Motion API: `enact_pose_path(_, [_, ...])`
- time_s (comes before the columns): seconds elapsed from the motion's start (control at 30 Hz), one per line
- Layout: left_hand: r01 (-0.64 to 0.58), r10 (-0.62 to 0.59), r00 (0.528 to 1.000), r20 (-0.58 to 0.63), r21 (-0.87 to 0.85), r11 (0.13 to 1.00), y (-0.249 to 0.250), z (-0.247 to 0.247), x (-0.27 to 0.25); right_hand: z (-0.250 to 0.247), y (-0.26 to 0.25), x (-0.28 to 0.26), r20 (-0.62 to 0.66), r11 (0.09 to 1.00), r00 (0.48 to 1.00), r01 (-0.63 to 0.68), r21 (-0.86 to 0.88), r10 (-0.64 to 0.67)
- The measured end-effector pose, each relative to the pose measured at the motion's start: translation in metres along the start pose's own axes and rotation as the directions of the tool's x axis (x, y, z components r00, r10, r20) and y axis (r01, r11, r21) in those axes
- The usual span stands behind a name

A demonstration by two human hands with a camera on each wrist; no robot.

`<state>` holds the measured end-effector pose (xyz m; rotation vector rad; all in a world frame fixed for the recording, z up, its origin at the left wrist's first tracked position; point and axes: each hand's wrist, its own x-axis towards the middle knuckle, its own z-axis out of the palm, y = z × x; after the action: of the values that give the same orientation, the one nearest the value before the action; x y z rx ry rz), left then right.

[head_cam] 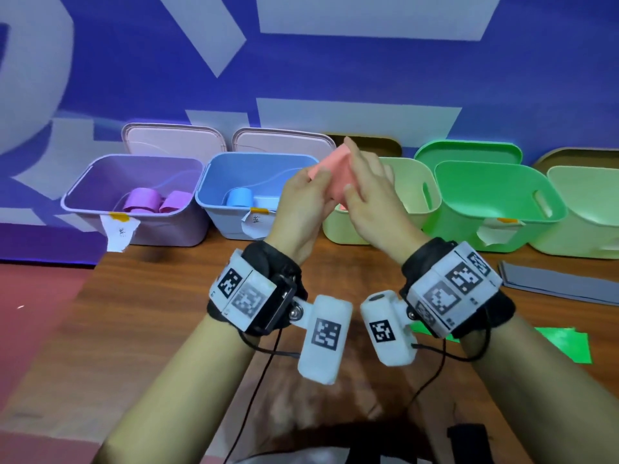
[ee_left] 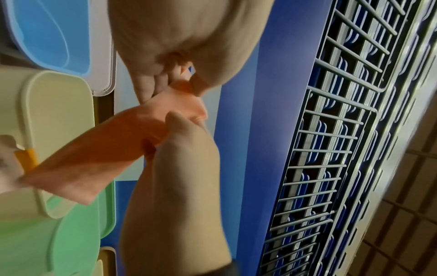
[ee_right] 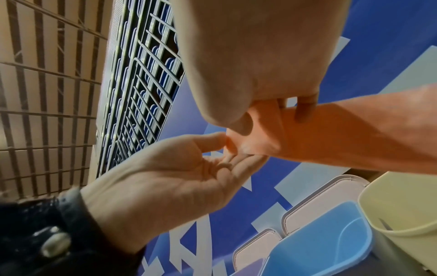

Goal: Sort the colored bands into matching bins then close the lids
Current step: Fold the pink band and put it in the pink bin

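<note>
Both hands raised above the table [head_cam: 187, 313], over the gap between the blue bin [head_cam: 234, 222] and the pale yellow-green bin [head_cam: 415, 182]. Pink band [head_cam: 330, 177] stretched between them, held in the air, tilted up toward the far end. Left hand [head_cam: 303, 209] pinching the near-left edge of the band with thumb and fingertips; right hand [head_cam: 371, 202] closed on the right side, fingers laid over the top edge, thumb underneath. Each grip therefore closed on the pink band, confirmed from the left wrist view, where the band [ee_left: 99, 149] runs flat from the fingers [ee_left: 151, 87] toward the bins, and from the right wrist view, where the band [ee_right: 331, 134] is nipped between thumb and fingers.

Along the back of the table, a row of open bins: purple bin [head_cam: 90, 202] with two purple bands [head_cam: 154, 200] inside; blue bin with a rolled blue band [head_cam: 238, 197]; pale yellow-green bin behind the hands; green bin [head_cam: 469, 222]; another pale bin [head_cam: 589, 236] at far right. Lids propped upright behind the bins: a pinkish lid [head_cam: 174, 139] behind the purple one, another [head_cam: 284, 142] behind the blue, a green lid [head_cam: 469, 152] behind the green. Paper labels hanging from the front rims of the purple, blue and green bins. Grey sheet [head_cam: 549, 283] and green sheet [head_cam: 569, 343] lying flat on the table at right.
</note>
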<state>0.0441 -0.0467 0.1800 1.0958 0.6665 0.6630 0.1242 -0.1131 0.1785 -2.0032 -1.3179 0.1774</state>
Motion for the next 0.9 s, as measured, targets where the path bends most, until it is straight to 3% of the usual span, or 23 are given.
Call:
enact_pose_path(0.1, [-0.048,0.055,0.995,-0.084,0.083,0.995,-0.001,-0.002,0.002,-0.005,0.0,0.004,0.074,0.999,0.996,-0.042,0.033,0.04])
enact_pose_path(0.27, [-0.103,0.113,0.987,-0.117,0.092,0.99,0.008,-0.008,0.005,-0.017,0.008,0.009,0.06,0.909,0.984,-0.179,0.377,0.17])
enact_pose_path(0.63, [-0.196,0.226,0.959,-0.173,0.174,0.965,0.027,0.001,0.019,-0.016,-0.006,0.012,0.184,0.913,0.97,-0.216,0.345,0.16])
enact_pose_path(0.9, [-0.228,0.258,0.957,-0.133,0.208,0.951,0.036,-0.002,0.024,-0.027,-0.009,0.009,0.196,0.829,0.972,-0.216,0.516,0.131])
